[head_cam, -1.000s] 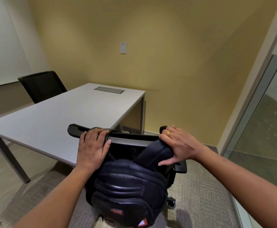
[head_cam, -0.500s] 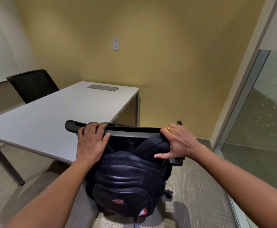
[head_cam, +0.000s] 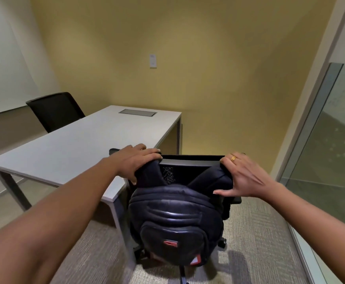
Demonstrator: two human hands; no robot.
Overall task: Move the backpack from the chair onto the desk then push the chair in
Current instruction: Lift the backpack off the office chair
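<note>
A black backpack [head_cam: 175, 224] with red patches hangs by its straps over the back of a black office chair [head_cam: 190, 160], low in the middle of the view. My left hand [head_cam: 135, 160] grips the left strap at the chair's top edge. The right strap is held by my right hand [head_cam: 243, 177], which wears a gold ring. The white desk [head_cam: 75, 146] stretches away to the left of the chair, its near corner touching the chair's left side.
A second black chair [head_cam: 54, 111] stands behind the desk at the far left. A grey cable hatch [head_cam: 137, 112] is set in the desk's far end. A glass partition [head_cam: 327, 160] runs along the right. Carpet covers the floor around the chair.
The chair with the backpack has come closer to the desk's corner, and my view has tilted up. Both hands have shifted from the chair's top edge onto the backpack straps.
</note>
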